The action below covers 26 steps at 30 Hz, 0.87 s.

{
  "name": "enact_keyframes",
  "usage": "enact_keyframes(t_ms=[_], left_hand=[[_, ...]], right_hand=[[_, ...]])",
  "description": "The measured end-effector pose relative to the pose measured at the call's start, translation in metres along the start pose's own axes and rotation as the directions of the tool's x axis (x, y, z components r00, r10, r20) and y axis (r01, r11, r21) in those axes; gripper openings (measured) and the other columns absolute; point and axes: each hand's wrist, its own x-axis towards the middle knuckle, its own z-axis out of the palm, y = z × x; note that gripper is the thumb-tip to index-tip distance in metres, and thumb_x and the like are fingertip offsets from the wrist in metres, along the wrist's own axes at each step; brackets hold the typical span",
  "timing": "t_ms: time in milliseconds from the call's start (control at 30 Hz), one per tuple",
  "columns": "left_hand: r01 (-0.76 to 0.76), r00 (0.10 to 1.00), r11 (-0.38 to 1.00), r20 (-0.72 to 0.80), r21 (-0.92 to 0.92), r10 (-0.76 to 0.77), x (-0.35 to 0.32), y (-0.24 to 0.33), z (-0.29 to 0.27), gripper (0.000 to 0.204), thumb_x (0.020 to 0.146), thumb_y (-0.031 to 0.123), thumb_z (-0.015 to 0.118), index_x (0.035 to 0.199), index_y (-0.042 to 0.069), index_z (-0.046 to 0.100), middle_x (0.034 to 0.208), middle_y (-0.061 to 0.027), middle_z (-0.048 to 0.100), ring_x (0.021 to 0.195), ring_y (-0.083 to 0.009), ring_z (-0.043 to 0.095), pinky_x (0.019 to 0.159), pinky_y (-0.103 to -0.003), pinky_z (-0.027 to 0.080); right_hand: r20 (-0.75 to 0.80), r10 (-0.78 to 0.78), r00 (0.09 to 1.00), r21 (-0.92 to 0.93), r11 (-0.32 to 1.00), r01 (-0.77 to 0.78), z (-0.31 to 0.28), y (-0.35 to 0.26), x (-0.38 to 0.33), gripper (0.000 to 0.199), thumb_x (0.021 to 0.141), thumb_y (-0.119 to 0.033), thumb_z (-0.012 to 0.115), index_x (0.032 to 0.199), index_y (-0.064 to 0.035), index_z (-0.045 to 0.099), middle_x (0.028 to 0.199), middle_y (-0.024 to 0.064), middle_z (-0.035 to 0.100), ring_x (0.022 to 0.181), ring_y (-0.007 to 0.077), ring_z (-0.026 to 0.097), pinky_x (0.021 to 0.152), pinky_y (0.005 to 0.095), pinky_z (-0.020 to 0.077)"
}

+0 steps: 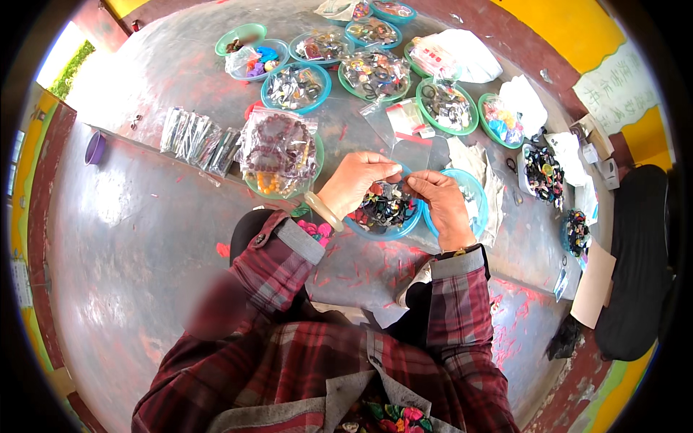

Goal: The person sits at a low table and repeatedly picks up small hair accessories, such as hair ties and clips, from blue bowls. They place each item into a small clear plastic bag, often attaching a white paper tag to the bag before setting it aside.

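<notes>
My left hand (359, 186), with a pale bangle at its wrist, is closed in a pinch. My right hand (444, 204) pinches close beside it, fingertips nearly meeting. What they hold is too small to make out. Just beyond the fingertips is a clear plastic bag (413, 153) with a red strip; I cannot tell whether the fingers touch it. Below the hands sits a blue basin (380, 234) of small dark, mixed-colour pieces. Another blue basin (482, 209), holding whitish pieces, is partly behind my right hand.
Bagged dark red beads (278, 141) lie on a green basin at the left, beside a row of slim packets (195, 141). Several basins of bagged goods, including a blue one (328, 90), stand farther off. A white tray (527, 177) of dark pieces and a black case (635, 267) are right.
</notes>
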Motion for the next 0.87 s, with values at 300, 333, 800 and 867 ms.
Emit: enact_keyframes(t_ms=[300,333,800,867], left_hand=[[-0.05,0.999,0.998,0.005,-0.031,0.05,-0.0032,0.0015,-0.0037,0.018,0.082,0.018,0.061,0.09,0.002,0.063,0.085,-0.0047,0.064,0.077,-0.0094,0.058,0.06,-0.022,0.041],[-0.053,0.999,0.998,0.006,-0.03,0.054,-0.0031,0.0012,-0.0041,0.018,0.083,0.018,0.061,0.09,0.002,0.063,0.085,-0.0058,0.064,0.078,-0.0101,0.059,0.06,-0.022,0.041],[-0.038,0.999,0.999,-0.014,0.021,0.039,-0.0038,0.0009,-0.0038,0.018,0.08,0.02,0.063,0.088,0.004,0.065,0.082,-0.0045,0.065,0.074,-0.0086,0.057,0.061,-0.022,0.038],[-0.033,0.999,0.999,-0.006,0.042,0.033,-0.0048,0.0028,-0.0034,0.019,0.08,0.02,0.064,0.089,0.004,0.064,0.082,-0.0048,0.065,0.075,-0.0088,0.057,0.061,-0.022,0.038]], right_hand=[[-0.065,-0.019,0.998,-0.023,1.0,0.017,0.0052,-0.0046,-0.0038,0.014,0.081,-0.012,0.063,0.088,0.0003,0.065,0.074,0.0053,0.064,0.066,0.0098,0.057,0.064,0.0206,0.0433],[-0.067,-0.02,0.998,-0.021,1.0,0.019,0.0055,-0.0055,-0.0039,0.014,0.081,-0.012,0.063,0.088,0.0004,0.065,0.074,0.0055,0.064,0.067,0.01,0.057,0.065,0.0207,0.0435],[-0.047,-0.03,0.998,-0.042,0.999,0.028,0.0088,-0.0038,-0.0025,0.015,0.081,-0.012,0.063,0.087,0.0017,0.065,0.075,0.0049,0.064,0.07,0.0103,0.057,0.067,0.0209,0.0431],[-0.028,-0.029,0.999,-0.039,0.999,0.028,0.0058,-0.0042,-0.0031,0.015,0.081,-0.012,0.063,0.089,0.0015,0.065,0.076,0.0049,0.064,0.072,0.0104,0.057,0.068,0.0205,0.0431]])
